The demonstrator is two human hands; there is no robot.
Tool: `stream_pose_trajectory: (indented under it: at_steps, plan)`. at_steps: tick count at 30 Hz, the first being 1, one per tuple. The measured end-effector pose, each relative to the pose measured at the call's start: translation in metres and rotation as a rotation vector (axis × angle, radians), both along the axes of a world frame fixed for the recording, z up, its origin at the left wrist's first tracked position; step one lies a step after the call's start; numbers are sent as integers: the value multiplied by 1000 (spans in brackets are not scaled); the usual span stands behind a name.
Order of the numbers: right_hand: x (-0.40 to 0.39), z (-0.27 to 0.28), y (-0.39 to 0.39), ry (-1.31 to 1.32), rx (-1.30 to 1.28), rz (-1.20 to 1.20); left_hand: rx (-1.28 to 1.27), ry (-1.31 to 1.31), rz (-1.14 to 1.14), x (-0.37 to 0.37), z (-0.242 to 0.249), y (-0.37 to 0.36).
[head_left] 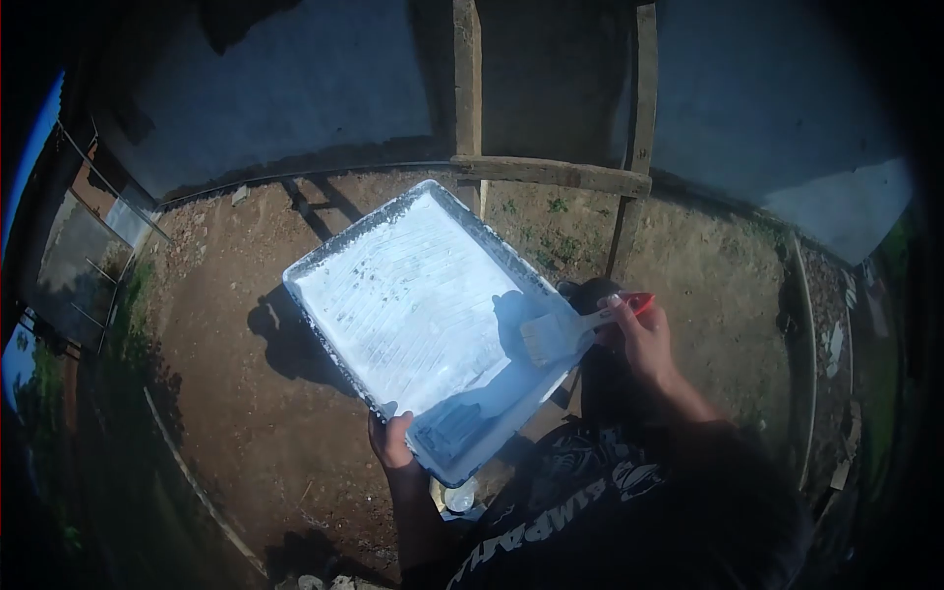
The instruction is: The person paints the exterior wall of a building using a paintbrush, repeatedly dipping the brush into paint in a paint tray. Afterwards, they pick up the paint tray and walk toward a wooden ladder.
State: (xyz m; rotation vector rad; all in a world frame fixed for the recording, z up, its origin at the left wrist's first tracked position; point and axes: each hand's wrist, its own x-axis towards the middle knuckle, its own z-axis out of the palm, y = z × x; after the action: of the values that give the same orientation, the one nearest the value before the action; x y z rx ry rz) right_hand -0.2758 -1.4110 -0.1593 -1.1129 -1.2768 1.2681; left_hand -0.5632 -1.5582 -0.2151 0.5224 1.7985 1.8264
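Observation:
A paint tray [393,295] coated with white paint is tilted in front of my body, its dark rim smeared with paint. My left hand [393,441] grips the tray's lower left edge, with the thumb over the rim. In my right hand [637,336] is a paintbrush [560,334] with a red-tipped handle. The brush's paint-covered bristles are over the right side of the tray and seem to touch its white surface. Bluish shadow covers the tray's lower end, where a darker streaked patch shows.
A wooden ladder-like frame [551,173] stands ahead against a grey wall [324,88]. Bare soil [226,354] lies below, with shadows across it. Behind the tray's lower corner is a whitish round container [459,495]. A long thin strip [202,487] runs along the ground at left.

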Motion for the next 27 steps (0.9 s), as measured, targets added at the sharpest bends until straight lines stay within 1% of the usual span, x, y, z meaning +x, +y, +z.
stream_pose_trajectory:
  at_steps: [1, 3, 5, 6, 8, 10, 12, 13, 14, 15, 17, 23, 27]
  plan:
    - [-3, -5, -4, 2, -14, 0, 33, -86, 2, 7, 7, 0]
    - [-3, -21, -7, 12, 10, 40, 58, -69, -36, 18, 10, 2]
    - [-9, -21, -13, 15, -16, 60, 95, -46, -103, 13, 10, 2]
    - [-12, -21, -17, 21, -27, 79, 89, -47, -108, 12, 8, 1]
    - [-14, -19, -22, 47, -50, 89, 102, -80, -42, 12, 6, 3]
    - [-6, -14, -20, 74, -62, 89, 138, -84, -81, 12, -4, 5]
    - [-5, -24, -16, 101, -65, 118, 179, -88, -121, 0, -30, 2]
    - [-3, -28, -15, 104, -92, 143, 214, -225, -141, -8, -48, -3]
    - [-3, -28, -15, 108, -86, 128, 245, -363, -160, -13, -55, -1]
    - [-5, -28, -16, 139, -133, 151, 245, -362, -174, -7, -43, 3]
    - [-9, -28, -14, 170, -196, 177, 222, -289, -81, 13, -8, 2]
    - [-20, -20, -9, 137, -176, 243, 205, -324, -101, 10, -12, -2]
    - [-18, -14, -13, 107, -155, 223, 206, -340, -130, 11, -11, 0]
